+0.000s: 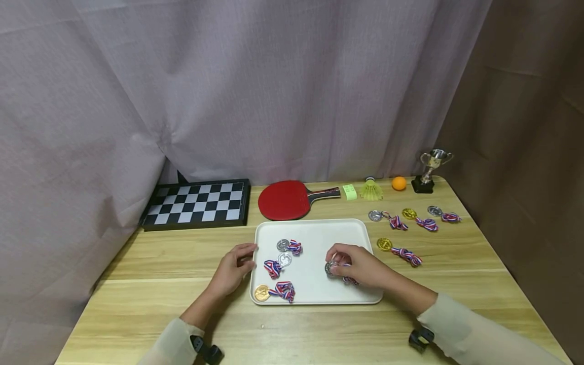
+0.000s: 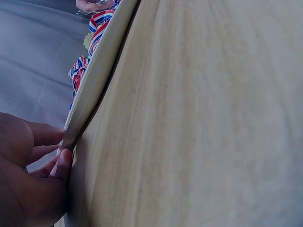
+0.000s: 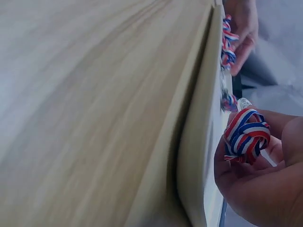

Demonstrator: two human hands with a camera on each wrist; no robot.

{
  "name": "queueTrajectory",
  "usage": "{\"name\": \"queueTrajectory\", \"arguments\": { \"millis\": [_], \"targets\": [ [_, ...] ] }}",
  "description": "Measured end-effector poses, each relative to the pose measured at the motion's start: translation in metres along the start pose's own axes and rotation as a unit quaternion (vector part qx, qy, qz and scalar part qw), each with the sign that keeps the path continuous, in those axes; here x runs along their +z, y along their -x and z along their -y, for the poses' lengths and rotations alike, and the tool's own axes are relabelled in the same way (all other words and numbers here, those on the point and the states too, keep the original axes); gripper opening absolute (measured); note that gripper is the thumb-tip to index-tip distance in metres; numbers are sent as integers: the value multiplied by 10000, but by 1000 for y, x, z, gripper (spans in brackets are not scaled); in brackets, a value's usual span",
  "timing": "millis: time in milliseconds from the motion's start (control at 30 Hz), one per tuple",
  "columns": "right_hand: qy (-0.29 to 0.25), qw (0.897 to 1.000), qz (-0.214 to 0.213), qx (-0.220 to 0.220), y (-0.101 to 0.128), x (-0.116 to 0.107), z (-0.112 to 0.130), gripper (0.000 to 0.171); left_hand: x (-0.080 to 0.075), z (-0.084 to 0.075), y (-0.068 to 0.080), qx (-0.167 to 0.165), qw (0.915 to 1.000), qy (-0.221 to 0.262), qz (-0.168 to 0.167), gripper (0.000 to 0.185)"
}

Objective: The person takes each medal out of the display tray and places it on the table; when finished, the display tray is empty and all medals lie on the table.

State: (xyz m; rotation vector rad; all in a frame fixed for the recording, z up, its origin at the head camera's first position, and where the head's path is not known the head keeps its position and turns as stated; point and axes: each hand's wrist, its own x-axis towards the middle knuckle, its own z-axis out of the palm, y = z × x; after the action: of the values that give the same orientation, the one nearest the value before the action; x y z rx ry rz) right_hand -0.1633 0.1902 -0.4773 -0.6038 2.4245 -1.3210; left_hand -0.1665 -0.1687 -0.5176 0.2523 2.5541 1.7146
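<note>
A white tray [image 1: 319, 233] lies on the wooden table. My left hand [image 1: 231, 271] grips its left rim; in the left wrist view the thumb [image 2: 63, 164] and fingers meet at the edge. Over the right part of the tray, my right hand [image 1: 365, 264] pinches a silver medal [image 1: 329, 269], whose knotted red, white and blue ribbon [image 3: 247, 135] hangs under the palm. On the tray's left side lie two silver medals, one upper [image 1: 283, 245] and one just below it [image 1: 285, 260], plus a gold medal [image 1: 262, 292] near the front left corner.
Right of the tray lie more ribboned medals, two gold [image 1: 384, 244] and two silver [image 1: 375, 215]. Along the back stand a chessboard [image 1: 196, 204], a red table tennis paddle [image 1: 284, 200], a yellow-green note [image 1: 349, 191], a shuttlecock [image 1: 371, 189], an orange ball [image 1: 399, 183] and a trophy cup [image 1: 431, 170].
</note>
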Motion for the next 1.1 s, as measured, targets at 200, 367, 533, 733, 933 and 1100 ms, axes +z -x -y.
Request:
{"name": "queueTrajectory", "arguments": {
  "millis": [200, 367, 533, 733, 933, 1100],
  "targets": [
    [-458, 9974, -349, 426, 14, -25, -6, 24, 0, -1, 0, -4, 10000, -17, -5, 44],
    [-388, 9941, -790, 636, 32, -56, -17, 34, 1, -2, 0, -37, 10000, -14, -15, 44],
    [-259, 9877, -1300, 834, 51, -84, -32, 39, 0, -3, 0, -80, 10000, -19, -19, 44],
    [235, 9776, -1723, 1185, 69, -113, -55, 41, 0, -2, 0, -97, 10000, -8, -16, 44],
    [611, 9668, -2005, 1462, 79, -132, -80, 42, 1, 0, 0, -81, 10000, 44, -20, 44],
    [851, 9589, -2169, 1618, 83, -138, -98, 38, 0, -1, 0, -76, 10000, 3, -25, 44]
  ]
}}
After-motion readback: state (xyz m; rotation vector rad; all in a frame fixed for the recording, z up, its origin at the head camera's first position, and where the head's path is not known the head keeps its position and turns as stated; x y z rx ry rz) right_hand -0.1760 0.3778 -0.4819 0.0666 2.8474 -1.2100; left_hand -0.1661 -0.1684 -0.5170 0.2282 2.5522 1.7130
